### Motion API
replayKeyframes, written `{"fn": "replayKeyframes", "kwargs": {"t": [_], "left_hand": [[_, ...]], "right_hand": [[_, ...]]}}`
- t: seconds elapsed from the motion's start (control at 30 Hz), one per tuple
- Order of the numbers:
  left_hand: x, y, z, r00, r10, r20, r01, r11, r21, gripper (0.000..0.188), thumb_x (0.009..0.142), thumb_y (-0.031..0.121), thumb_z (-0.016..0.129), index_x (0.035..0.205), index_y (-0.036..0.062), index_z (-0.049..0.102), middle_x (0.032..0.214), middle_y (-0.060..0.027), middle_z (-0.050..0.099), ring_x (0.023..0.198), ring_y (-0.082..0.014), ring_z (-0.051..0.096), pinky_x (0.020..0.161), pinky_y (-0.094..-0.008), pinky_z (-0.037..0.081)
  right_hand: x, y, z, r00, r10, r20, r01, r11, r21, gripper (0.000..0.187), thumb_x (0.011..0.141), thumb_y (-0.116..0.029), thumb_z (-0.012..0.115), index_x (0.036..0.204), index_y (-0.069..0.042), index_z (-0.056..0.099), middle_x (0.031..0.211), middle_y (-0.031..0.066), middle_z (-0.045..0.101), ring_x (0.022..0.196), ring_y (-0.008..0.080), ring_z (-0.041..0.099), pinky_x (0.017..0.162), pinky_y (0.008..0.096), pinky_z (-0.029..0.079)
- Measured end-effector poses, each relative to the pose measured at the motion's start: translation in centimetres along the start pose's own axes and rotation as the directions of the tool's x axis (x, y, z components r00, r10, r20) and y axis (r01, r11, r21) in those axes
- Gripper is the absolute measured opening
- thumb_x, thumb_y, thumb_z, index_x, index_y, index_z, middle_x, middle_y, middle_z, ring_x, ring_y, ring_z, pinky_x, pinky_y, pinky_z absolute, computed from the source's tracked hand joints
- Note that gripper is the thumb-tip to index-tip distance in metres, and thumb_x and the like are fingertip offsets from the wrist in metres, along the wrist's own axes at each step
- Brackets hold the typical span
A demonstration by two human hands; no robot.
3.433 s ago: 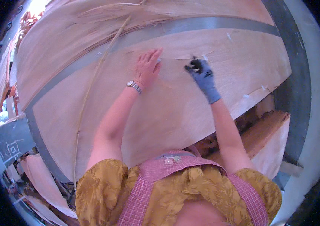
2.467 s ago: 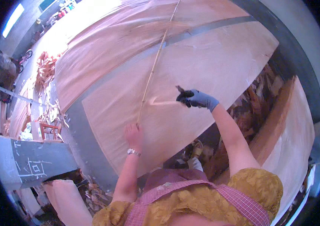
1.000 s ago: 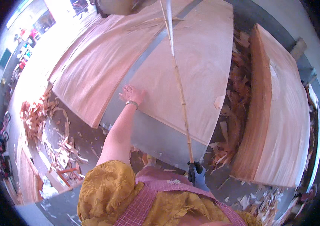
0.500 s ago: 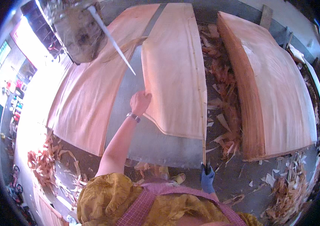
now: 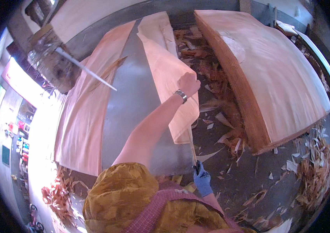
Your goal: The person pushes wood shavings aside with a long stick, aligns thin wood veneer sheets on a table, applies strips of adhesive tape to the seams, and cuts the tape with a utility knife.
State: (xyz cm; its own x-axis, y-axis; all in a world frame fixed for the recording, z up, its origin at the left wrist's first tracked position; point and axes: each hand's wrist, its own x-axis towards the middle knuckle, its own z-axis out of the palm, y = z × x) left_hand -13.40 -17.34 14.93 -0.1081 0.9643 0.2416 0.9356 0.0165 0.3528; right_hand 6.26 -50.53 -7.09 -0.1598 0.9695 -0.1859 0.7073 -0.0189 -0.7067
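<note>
Fingers (image 5: 190, 79) of left hand (image 5: 187, 83) clench veneer sheet (image 5: 168, 73).

- Veneer stack (image 5: 273, 73) — thick pile of pale sheets, right of the scraps
- Wood scraps (image 5: 219, 97) — reddish offcuts littering the dark floor (image 5: 258, 178)
- Long veneer sheet (image 5: 83, 116), left side

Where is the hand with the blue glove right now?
The gloved right hand is low in the head view, right of centre, by the grey table edge, gripping a thin stick.
</note>
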Motion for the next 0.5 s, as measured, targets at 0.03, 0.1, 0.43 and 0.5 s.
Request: {"fn": "replayKeyframes", "kwargs": {"t": [0.03, 0.1, 0.43, 0.5], "left_hand": [[0.7, 0.5, 2.2, 1.0, 0.017, 0.001, -0.017, 1.0, 0.012, 0.027, 0.077, 0.022, 0.057, 0.092, 0.0011, 0.065, 0.1, -0.0221, 0.063, 0.096, -0.0374, 0.062, 0.083, -0.0471, 0.05], [1.8, 2.7, 5.4, 0.998, 0.051, 0.032, -0.052, 0.998, 0.031, 0.026, 0.077, 0.02, 0.056, 0.092, 0.0009, 0.066, 0.1, -0.0219, 0.063, 0.097, -0.0374, 0.062, 0.084, -0.0475, 0.05], [2.9, 8.1, 21.5, 0.965, 0.207, 0.159, -0.213, 0.977, 0.026, 0.025, 0.079, 0.022, 0.058, 0.094, 0.0028, 0.064, 0.1, -0.0185, 0.062, 0.094, -0.0342, 0.062, 0.079, -0.0468, 0.052], [3.1, 8.0, 23.6, 0.955, 0.227, 0.189, -0.24, 0.969, 0.05, 0.026, 0.079, 0.023, 0.058, 0.093, 0.0025, 0.065, 0.098, -0.0194, 0.063, 0.093, -0.034, 0.063, 0.079, -0.0456, 0.052]], "right_hand": [[0.1, -0.3, 0.3, 1.0, -0.006, 0.002, 0.006, 1.0, -0.004, 0.042, 0.095, -0.03, 0.053, 0.132, -0.01, 0.051, 0.107, 0.0199, 0.066, 0.09, 0.0391, 0.065, 0.076, 0.0475, 0.052], [0.9, -1.3, -0.8, 0.993, 0.071, 0.093, -0.063, 0.994, -0.094, 0.043, 0.095, -0.031, 0.052, 0.133, -0.012, 0.05, 0.098, 0.0209, 0.068, 0.082, 0.041, 0.065, 0.071, 0.0504, 0.051], [4.1, -0.4, 2.4, 1.0, -0.016, -0.024, 0.015, 0.999, -0.029, 0.047, 0.092, -0.031, 0.054, 0.132, -0.006, 0.048, 0.094, 0.0228, 0.066, 0.073, 0.0394, 0.065, 0.064, 0.05, 0.051], [5.1, -0.9, 2.6, 1.0, 0.011, -0.028, -0.012, 0.999, -0.046, 0.049, 0.091, -0.029, 0.055, 0.134, -0.006, 0.046, 0.097, 0.0233, 0.066, 0.076, 0.0384, 0.066, 0.066, 0.0493, 0.052]]}}
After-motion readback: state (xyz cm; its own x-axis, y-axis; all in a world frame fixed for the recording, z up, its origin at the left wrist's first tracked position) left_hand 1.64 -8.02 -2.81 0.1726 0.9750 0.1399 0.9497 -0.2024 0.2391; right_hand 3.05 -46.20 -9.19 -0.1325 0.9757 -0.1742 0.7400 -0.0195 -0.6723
